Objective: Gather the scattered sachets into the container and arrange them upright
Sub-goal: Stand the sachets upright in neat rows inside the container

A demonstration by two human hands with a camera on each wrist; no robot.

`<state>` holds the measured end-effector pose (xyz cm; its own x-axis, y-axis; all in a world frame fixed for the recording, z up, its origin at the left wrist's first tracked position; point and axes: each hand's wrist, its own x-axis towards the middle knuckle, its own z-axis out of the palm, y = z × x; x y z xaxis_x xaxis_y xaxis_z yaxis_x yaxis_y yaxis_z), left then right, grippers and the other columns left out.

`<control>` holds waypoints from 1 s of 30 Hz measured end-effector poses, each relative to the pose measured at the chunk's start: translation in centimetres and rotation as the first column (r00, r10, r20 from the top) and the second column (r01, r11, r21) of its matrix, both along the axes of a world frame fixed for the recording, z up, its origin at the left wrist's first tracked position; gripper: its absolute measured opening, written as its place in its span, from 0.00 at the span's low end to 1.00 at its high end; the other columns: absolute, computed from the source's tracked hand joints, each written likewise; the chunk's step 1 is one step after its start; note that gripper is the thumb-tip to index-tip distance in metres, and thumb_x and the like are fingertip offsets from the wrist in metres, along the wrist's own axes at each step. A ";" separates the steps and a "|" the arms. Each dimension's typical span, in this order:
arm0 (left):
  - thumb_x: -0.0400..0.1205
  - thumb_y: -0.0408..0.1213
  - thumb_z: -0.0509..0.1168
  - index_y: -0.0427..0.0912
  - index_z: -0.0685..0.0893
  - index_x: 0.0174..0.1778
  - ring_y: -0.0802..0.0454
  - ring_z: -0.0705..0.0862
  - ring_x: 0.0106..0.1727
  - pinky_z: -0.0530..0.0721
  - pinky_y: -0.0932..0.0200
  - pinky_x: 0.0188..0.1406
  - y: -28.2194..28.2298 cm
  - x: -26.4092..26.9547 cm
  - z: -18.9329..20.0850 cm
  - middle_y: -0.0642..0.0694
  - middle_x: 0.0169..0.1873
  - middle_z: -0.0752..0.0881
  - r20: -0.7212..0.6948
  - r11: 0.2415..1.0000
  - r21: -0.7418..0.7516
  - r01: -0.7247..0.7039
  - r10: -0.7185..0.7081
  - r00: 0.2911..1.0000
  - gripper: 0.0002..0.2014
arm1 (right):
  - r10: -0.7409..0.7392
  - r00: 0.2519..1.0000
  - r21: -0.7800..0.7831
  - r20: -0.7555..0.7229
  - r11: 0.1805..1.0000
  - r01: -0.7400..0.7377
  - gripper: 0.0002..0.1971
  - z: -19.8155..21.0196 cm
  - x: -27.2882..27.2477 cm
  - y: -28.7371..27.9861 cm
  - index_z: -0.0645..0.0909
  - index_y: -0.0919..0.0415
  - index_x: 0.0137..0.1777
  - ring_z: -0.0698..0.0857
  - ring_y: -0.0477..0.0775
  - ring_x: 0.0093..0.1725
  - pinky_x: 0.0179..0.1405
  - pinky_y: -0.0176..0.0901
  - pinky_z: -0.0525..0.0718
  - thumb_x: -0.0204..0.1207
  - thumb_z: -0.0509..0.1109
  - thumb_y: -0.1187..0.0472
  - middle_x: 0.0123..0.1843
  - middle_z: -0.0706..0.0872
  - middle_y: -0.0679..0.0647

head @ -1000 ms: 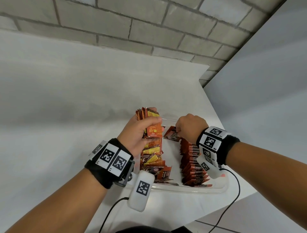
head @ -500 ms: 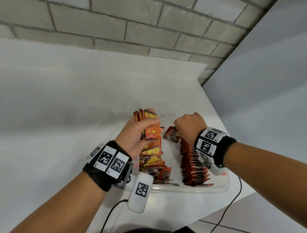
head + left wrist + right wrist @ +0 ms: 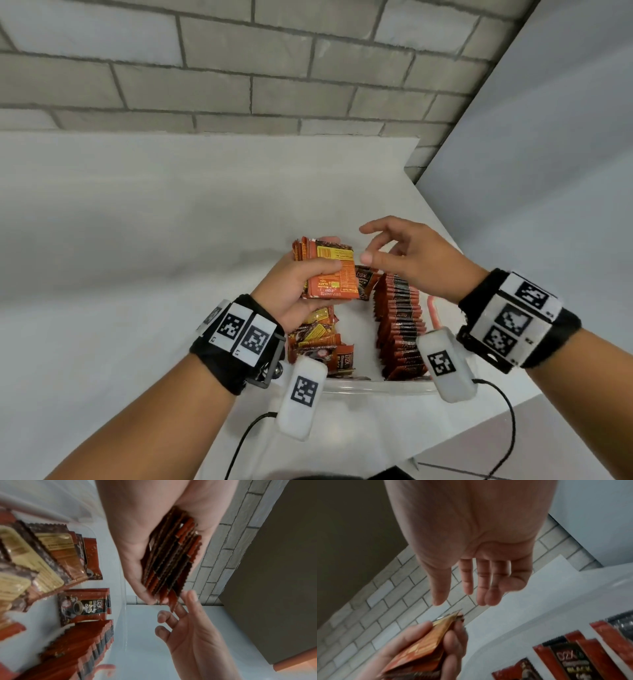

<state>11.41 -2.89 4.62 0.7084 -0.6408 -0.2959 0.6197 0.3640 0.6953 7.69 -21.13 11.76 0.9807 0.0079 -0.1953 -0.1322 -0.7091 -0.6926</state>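
Note:
My left hand [image 3: 301,284] grips a stack of orange sachets [image 3: 330,270] above the clear container [image 3: 373,385]; the same stack [image 3: 171,561] fills the left palm in the left wrist view. My right hand [image 3: 407,253] hovers just right of the stack with fingers spread and holds nothing; its straight fingers [image 3: 481,582] point toward the stack [image 3: 423,646]. Inside the container a row of upright sachets [image 3: 400,329] stands on the right side. Loose sachets [image 3: 315,339] lie jumbled on its left side, and one sachet [image 3: 364,282] leans at the far end.
The container sits near the front right corner of a white table [image 3: 137,274]. A grey brick wall [image 3: 239,68] runs behind it and a pale panel [image 3: 548,171] stands on the right. Sensor cables [image 3: 246,442] hang from both wrists over the table's front edge.
My right hand has lifted out of the container, opened its fingers and moved up beside the stack. The left hand keeps its hold on the stack, slightly raised.

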 end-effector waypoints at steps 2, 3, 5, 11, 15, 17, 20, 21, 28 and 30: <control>0.69 0.27 0.71 0.42 0.81 0.63 0.41 0.89 0.47 0.89 0.46 0.41 -0.5 -0.5 0.2 0.39 0.50 0.88 0.021 0.999 -0.014 0.044 -0.044 0.999 0.24 | 0.041 0.999 0.069 -0.019 0.997 -0.039 0.25 0.0 -1.1 0.4 0.74 0.38 0.64 0.84 0.46 0.37 0.41 0.35 0.82 0.65 0.73 0.43 0.52 0.84 0.45; 0.69 0.29 0.70 0.42 0.81 0.62 0.42 0.89 0.46 0.89 0.47 0.39 -0.7 -0.8 0.4 0.39 0.50 0.88 0.031 0.998 -0.014 0.058 -0.058 0.998 0.23 | 0.044 0.999 0.086 -0.012 0.995 -0.043 0.25 -0.2 -1.5 0.4 0.73 0.37 0.64 0.86 0.51 0.40 0.44 0.39 0.85 0.66 0.75 0.45 0.52 0.84 0.46; 0.70 0.32 0.69 0.43 0.82 0.59 0.44 0.89 0.44 0.89 0.49 0.39 -1.2 -1.3 0.7 0.40 0.46 0.89 0.055 0.997 0.005 0.080 -0.080 0.995 0.20 | 0.027 1.000 0.152 0.008 0.988 -0.028 0.23 -0.5 -1.9 0.2 0.75 0.38 0.61 0.87 0.58 0.45 0.49 0.46 0.86 0.69 0.77 0.54 0.52 0.84 0.51; 0.74 0.47 0.68 0.41 0.81 0.64 0.46 0.88 0.49 0.89 0.47 0.46 -1.6 -2.5 1.5 0.39 0.50 0.88 0.099 0.992 0.099 0.084 -0.093 0.991 0.23 | -0.131 0.985 0.264 0.113 0.960 0.097 0.13 -1.1 -2.9 -1.2 0.83 0.48 0.47 0.83 0.55 0.39 0.46 0.53 0.83 0.67 0.80 0.61 0.45 0.86 0.59; 0.71 0.49 0.71 0.44 0.81 0.57 0.46 0.87 0.45 0.88 0.48 0.44 -2.0 -2.8 1.3 0.39 0.46 0.86 0.034 0.999 0.034 0.021 -0.022 0.999 0.21 | -0.159 0.925 0.164 0.344 0.981 0.108 0.11 -1.2 -3.7 -1.7 0.79 0.53 0.35 0.81 0.45 0.36 0.38 0.40 0.78 0.67 0.80 0.64 0.38 0.84 0.48; 0.72 0.43 0.73 0.43 0.82 0.56 0.44 0.87 0.47 0.88 0.47 0.45 -2.3 -2.9 1.2 0.38 0.47 0.87 -0.001 0.999 -0.031 -0.014 0.014 1.000 0.18 | 0.018 0.935 0.016 0.353 1.000 -0.025 0.10 -1.5 -4.4 -1.5 0.82 0.50 0.37 0.80 0.43 0.43 0.44 0.36 0.76 0.66 0.81 0.62 0.42 0.81 0.44; 0.68 0.27 0.68 0.42 0.80 0.63 0.41 0.88 0.48 0.88 0.46 0.46 -2.5 -2.7 1.1 0.35 0.51 0.87 0.003 0.993 -0.099 -0.058 0.058 0.998 0.25 | 0.203 0.943 -0.097 0.264 0.978 -0.183 0.11 -1.5 -5.3 -1.6 0.85 0.44 0.47 0.77 0.45 0.55 0.55 0.35 0.74 0.65 0.81 0.51 0.50 0.77 0.44; 0.68 0.25 0.66 0.43 0.81 0.62 0.41 0.88 0.49 0.87 0.46 0.46 -2.5 -2.7 1.1 0.35 0.52 0.87 0.019 0.992 -0.108 -0.061 0.064 0.998 0.25 | 0.179 0.945 -0.070 0.274 0.984 -0.166 0.11 -1.3 -5.2 -1.8 0.85 0.43 0.47 0.77 0.44 0.55 0.55 0.32 0.74 0.66 0.80 0.49 0.51 0.78 0.45; 0.65 0.23 0.66 0.44 0.82 0.58 0.39 0.88 0.50 0.87 0.44 0.47 -2.7 -2.9 1.3 0.37 0.51 0.88 0.090 0.997 -0.071 -0.016 0.023 0.996 0.25 | 0.004 0.980 -0.071 0.197 0.997 0.010 0.16 0.2 -3.1 -2.5 0.80 0.44 0.64 0.83 0.43 0.48 0.44 0.27 0.77 0.77 0.71 0.53 0.54 0.82 0.42; 0.66 0.21 0.68 0.44 0.82 0.59 0.39 0.88 0.51 0.86 0.43 0.49 -2.8 -2.9 1.4 0.37 0.52 0.87 0.105 0.999 -0.038 -0.009 0.013 0.994 0.26 | 0.048 0.994 -0.065 0.099 0.997 -0.041 0.15 0.4 -2.5 -2.4 0.81 0.45 0.63 0.84 0.41 0.43 0.39 0.23 0.76 0.77 0.71 0.55 0.49 0.85 0.42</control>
